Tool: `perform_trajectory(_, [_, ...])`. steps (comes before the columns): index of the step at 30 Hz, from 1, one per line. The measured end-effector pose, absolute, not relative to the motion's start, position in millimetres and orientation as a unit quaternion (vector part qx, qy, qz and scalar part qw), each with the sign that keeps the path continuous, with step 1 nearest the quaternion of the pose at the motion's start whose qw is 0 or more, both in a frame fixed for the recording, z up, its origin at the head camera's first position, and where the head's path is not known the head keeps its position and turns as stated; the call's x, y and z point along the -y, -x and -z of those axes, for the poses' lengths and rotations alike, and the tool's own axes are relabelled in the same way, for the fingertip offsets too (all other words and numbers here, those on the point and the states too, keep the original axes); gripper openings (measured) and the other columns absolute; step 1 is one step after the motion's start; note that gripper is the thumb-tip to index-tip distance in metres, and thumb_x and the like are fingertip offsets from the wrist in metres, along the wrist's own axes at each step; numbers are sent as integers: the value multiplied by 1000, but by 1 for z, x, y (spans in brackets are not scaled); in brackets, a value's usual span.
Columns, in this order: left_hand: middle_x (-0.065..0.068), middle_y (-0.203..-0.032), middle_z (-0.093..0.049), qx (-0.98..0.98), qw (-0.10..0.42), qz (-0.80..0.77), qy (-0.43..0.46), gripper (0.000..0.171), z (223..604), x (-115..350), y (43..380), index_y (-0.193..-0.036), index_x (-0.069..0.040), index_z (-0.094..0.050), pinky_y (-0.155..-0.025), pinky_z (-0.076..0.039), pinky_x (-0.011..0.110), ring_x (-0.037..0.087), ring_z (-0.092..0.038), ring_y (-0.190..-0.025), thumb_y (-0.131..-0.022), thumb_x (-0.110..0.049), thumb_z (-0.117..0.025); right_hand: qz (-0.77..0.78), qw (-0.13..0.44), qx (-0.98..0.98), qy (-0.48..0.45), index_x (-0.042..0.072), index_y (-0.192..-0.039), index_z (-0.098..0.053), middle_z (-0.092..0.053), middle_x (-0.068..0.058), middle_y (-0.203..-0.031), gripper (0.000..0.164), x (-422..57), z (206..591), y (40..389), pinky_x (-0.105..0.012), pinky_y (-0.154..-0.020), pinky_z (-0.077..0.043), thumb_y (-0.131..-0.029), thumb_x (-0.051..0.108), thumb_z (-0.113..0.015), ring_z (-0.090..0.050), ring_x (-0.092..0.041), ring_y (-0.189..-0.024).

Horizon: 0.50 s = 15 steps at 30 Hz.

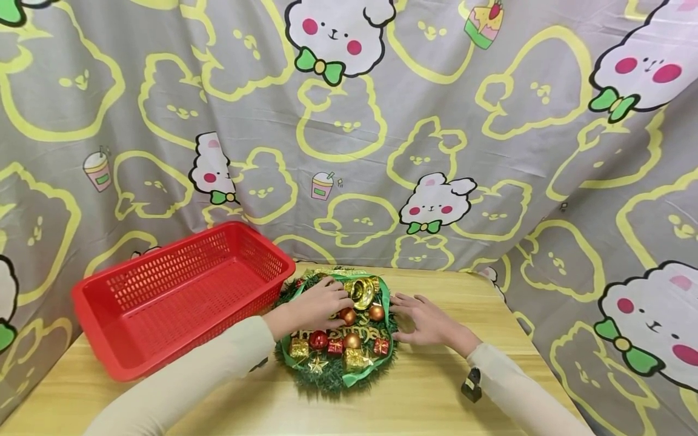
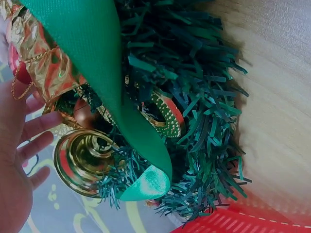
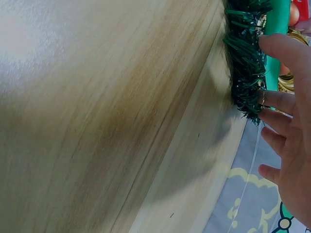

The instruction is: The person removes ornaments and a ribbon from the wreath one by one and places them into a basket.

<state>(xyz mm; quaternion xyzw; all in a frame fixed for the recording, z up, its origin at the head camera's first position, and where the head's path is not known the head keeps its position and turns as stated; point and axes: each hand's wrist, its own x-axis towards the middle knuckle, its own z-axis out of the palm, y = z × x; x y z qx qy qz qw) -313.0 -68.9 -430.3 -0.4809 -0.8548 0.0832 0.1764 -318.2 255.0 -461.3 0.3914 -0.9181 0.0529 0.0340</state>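
Note:
A Christmas wreath of green tinsel (image 1: 327,383) lies on the wooden table, dressed with a green ribbon (image 1: 386,298), a gold bell (image 1: 362,293), red and copper balls, small gift boxes and gold lettering. My left hand (image 1: 316,306) reaches over its left half, fingers loosely extended above the ornaments. In the left wrist view those fingers are close by the bell (image 2: 80,162), holding nothing visible. At the wreath's right edge is my right hand (image 1: 428,322), thumb and fingers spread. The right wrist view has its fingertips right at the tinsel (image 3: 244,58).
A red plastic basket (image 1: 158,357) with perforated walls stands left of the wreath, its near right side close to the tinsel. Behind the table (image 1: 458,387) hangs a grey curtain (image 1: 349,181) with cartoon prints. A small black device (image 1: 471,385) is at the right wrist.

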Motion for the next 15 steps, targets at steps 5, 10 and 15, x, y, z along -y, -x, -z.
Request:
perform_trajectory(5, [-6,-112,-72,849,191,-88,485,38,430,69,314,-121,-22,-69,-104,-47,44,16,-61,-109,-95,-50,-67,-54,37,917,-394,6,-138,-62,-51,-16,-153,67,-255,460,317,-69,-112,-34,-92,54,-66,-45,-41,-144])
perform_trajectory(10, [-6,-111,-72,851,190,-86,481,37,433,70,314,-119,-21,-67,-104,-47,44,16,-61,-109,-96,-49,-67,-54,45,913,-402,5,-137,-63,-53,-18,-151,67,-255,460,317,-70,-110,-34,-91,54,-67,-46,-43,-142])
perform_trajectory(15, [-7,-110,-71,852,198,-72,480,36,434,72,314,-118,-21,-67,-104,-47,42,15,-60,-108,-95,-48,-68,-54,43,914,-400,5,-138,-62,-52,-18,-152,68,-255,460,317,-70,-111,-34,-92,54,-66,-45,-44,-143])
